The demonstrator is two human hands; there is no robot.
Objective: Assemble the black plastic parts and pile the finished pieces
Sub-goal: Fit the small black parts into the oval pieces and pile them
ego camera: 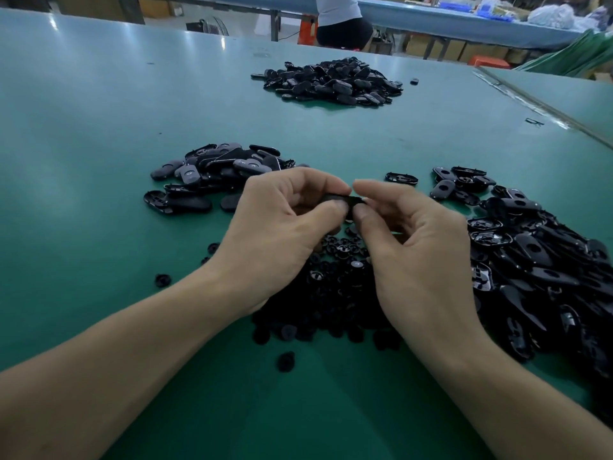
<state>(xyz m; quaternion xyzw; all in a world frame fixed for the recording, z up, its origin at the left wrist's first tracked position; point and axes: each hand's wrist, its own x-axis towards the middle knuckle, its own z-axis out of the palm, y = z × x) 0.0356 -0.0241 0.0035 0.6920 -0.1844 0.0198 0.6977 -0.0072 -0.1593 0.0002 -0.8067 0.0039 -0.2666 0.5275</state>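
So, green bench [99,154] fills the view, four heaps of black plastic parts on it. Far heap [331,81] sits toward the far edge, well apart from the rest, one stray piece [414,82] just beside its right side. Left heap [212,175] of oval covers lies mid-bench, just behind the left hand. Right heap [537,260] of oval shells runs along the right edge toward the near right corner, a single shell [401,178] loose just beyond the fingertips. Small round clips [331,293] piled near the middle of the near edge, directly under both hands and partly hidden by them; a few strays [163,279] and one more [286,361] lie apart on bare bench. Thin dark scrap [534,121] near the right-edge seam. Beyond the far edge: a person in a white top [338,14], seated back to camera, a fan [215,26], another blue table [464,24] with bags. Left hand [278,234] and right hand [421,257] meet above the clip pile, both forearms coming in from the near corners, wrists raised off the bench. Thumbs and forefingers of both hands pinch one black part [341,199] between them, held in the air, mostly covered by fingertips so its shape is unclear. Other fingers curled loosely inward.
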